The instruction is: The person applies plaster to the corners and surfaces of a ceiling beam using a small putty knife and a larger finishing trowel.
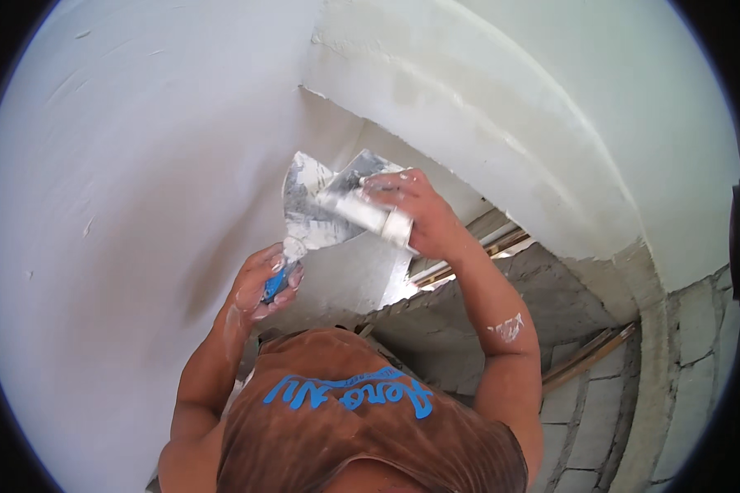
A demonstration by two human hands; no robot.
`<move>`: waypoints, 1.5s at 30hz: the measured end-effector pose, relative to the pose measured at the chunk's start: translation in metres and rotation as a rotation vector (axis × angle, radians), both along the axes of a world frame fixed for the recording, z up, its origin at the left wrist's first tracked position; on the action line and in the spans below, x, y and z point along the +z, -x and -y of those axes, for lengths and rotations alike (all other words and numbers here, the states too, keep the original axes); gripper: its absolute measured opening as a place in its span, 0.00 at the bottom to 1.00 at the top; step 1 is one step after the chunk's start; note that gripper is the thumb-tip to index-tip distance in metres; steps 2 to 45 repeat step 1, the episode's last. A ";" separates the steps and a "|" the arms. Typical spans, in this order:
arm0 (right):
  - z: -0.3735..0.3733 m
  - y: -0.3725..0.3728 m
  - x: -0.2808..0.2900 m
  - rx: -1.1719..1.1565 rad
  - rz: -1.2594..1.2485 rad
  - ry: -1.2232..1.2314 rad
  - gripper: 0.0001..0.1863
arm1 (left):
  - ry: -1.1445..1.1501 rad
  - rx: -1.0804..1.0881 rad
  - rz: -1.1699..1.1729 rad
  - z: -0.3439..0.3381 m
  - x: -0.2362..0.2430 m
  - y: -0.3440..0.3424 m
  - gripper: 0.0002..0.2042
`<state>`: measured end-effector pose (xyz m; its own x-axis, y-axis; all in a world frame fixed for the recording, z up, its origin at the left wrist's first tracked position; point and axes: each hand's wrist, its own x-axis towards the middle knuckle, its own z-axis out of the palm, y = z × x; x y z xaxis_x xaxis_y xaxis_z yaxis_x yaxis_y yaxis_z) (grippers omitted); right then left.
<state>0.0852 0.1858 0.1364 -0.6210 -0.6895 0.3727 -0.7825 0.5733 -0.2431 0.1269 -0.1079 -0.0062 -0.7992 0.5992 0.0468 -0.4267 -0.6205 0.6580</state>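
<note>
My left hand (255, 283) is closed round the blue handle of a wide putty knife (302, 215), whose blade points away from me and carries white plaster. In my right hand (423, 207) is a trowel (360, 212) with a pale, plaster-coated grip and a grey blade. The trowel crosses over the putty knife's blade, and the two appear to touch; their exact contact is partly hidden. My right fingers are slightly blurred. White smears mark both hands and my right forearm.
A smooth white wall (115, 205) rises on the left. Ahead and right runs a plastered beam or ledge (485, 115) with a curved edge. Below are a rough cement ledge (510, 287), wooden strips (514, 241) and a grey block wall (584, 419).
</note>
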 end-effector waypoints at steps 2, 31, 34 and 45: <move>-0.008 0.009 -0.008 0.043 0.053 0.075 0.29 | 0.022 -0.007 0.013 0.001 0.000 -0.003 0.25; -0.008 0.009 -0.008 0.043 0.053 0.075 0.29 | 0.022 -0.007 0.013 0.001 0.000 -0.003 0.25; -0.008 0.009 -0.008 0.043 0.053 0.075 0.29 | 0.022 -0.007 0.013 0.001 0.000 -0.003 0.25; -0.008 0.009 -0.008 0.043 0.053 0.075 0.29 | 0.022 -0.007 0.013 0.001 0.000 -0.003 0.25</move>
